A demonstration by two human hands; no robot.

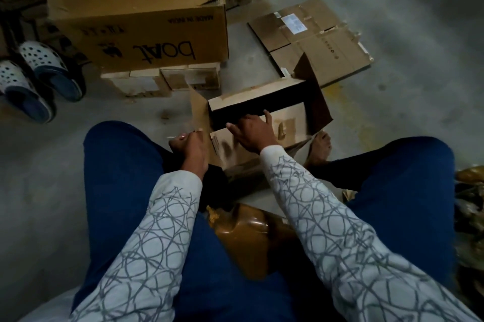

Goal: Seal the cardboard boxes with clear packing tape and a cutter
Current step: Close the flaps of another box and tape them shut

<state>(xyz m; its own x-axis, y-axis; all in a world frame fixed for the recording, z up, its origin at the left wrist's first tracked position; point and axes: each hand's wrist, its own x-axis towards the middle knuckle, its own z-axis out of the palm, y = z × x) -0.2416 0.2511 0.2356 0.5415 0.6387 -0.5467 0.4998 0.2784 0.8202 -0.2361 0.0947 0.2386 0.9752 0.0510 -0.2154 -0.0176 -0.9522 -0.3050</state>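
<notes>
A small cardboard box (pixel 288 122) lies on the floor between my legs, its flaps spread and its dark inside showing. My right hand (pixel 252 133) rests on the near flap with fingers stretched out, fingertips at the edge of the opening. My left hand (pixel 190 147) is just left of the box, beside its left flap, fingers curled and pinching a small thin pale object (pixel 175 136); what it is I cannot tell. No tape roll is plainly visible.
A large "boat" carton (pixel 141 23) stands at the back on small boxes (pixel 162 80). Flattened cardboard (pixel 314 33) lies back right. Two clogs (pixel 39 78) sit at left. A brown glossy crumpled wad (pixel 243 238) lies in my lap. My bare foot (pixel 320 147) is right of the box.
</notes>
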